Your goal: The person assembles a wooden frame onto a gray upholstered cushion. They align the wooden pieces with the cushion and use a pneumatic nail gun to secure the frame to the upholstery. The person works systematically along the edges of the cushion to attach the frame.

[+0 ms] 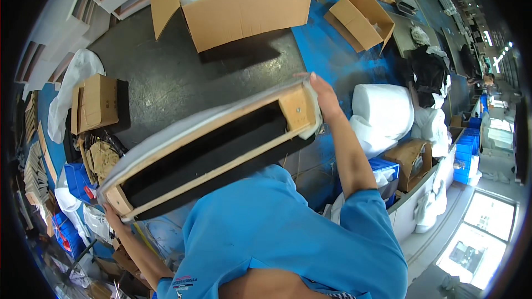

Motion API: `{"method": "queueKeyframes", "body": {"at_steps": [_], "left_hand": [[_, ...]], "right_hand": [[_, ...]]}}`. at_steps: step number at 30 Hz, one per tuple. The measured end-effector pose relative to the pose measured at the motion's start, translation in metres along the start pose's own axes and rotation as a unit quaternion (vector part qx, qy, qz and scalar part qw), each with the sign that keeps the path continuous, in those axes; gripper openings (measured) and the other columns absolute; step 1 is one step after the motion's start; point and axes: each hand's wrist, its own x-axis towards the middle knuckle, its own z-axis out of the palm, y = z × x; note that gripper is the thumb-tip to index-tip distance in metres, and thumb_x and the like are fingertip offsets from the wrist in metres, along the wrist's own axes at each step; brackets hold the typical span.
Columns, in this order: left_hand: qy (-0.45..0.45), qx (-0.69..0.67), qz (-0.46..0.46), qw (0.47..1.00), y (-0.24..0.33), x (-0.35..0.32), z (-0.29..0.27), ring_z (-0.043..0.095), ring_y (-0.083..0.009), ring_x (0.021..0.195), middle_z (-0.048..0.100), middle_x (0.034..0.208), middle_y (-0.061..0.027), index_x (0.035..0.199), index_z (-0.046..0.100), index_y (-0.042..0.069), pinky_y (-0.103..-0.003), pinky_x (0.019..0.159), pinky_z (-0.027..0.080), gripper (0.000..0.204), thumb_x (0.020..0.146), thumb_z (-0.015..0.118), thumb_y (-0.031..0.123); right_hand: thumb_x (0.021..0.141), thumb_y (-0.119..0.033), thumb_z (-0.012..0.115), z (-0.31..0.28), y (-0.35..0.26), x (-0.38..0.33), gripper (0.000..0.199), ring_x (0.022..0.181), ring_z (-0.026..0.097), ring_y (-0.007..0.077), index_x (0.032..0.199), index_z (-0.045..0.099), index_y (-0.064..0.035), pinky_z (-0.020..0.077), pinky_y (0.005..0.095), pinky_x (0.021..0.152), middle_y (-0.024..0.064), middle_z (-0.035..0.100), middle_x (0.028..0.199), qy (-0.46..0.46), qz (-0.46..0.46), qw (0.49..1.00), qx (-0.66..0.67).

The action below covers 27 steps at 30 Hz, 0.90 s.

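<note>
I hold a long upholstered panel [210, 144] with both hands, tilted up toward the right above a dark worktable [183, 72]. It has a pale wooden frame, a black fabric underside and a grey cover along its upper edge. My left hand [112, 217] grips the lower left end from beneath. At the upper right end my right hand [325, 98] clasps the corner, where thin white wrap hangs over the wood. My blue shirt fills the bottom of the view.
A large open cardboard box [244, 11] holding clear plastic stands at the table's far side. A smaller open carton [360, 19] lies on the blue floor. A closed small box [97, 102], a white foam roll [382, 108] and blue crates [465, 149] surround me.
</note>
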Motion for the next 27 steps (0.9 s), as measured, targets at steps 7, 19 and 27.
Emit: {"method": "queueKeyframes", "body": {"at_steps": [7,19,27], "left_hand": [[0.154,0.437,0.357,0.811,0.052,-0.001,0.038,0.057,-0.0335,0.138,0.056,0.152,-0.0197,0.150,0.051,-0.008,-0.039,0.117,0.042,0.063,0.109,0.059,0.039],[-0.612,0.420,0.432,0.512,0.010,-0.270,0.552,0.067,-0.0380,0.111,0.069,0.122,-0.0152,0.130,0.066,0.004,-0.047,0.093,0.055,0.039,0.100,0.067,0.029],[-0.569,0.411,0.534,0.471,0.016,-0.272,0.568,0.068,-0.0398,0.079,0.069,0.091,-0.0137,0.092,0.064,0.004,-0.049,0.068,0.055,0.021,0.102,0.065,0.023]], "right_hand": [[0.110,-0.022,0.048,0.000,0.009,-0.046,0.045,0.128,0.059,0.0187,0.147,0.059,0.0015,0.0444,0.0318,0.112,0.0109,0.064,0.142,-0.013,-0.039,0.999,-0.015],[0.102,-0.013,0.065,0.010,-0.007,-0.054,0.022,0.088,0.073,0.0243,0.116,0.077,-0.0005,0.0564,0.0337,0.082,0.0150,0.077,0.103,0.139,-0.140,0.925,-0.325],[0.103,-0.006,0.063,0.033,0.014,-0.018,0.023,0.100,0.072,0.0194,0.122,0.073,0.0000,0.0550,0.0320,0.092,0.0130,0.078,0.111,0.125,-0.134,0.963,-0.196]]}}
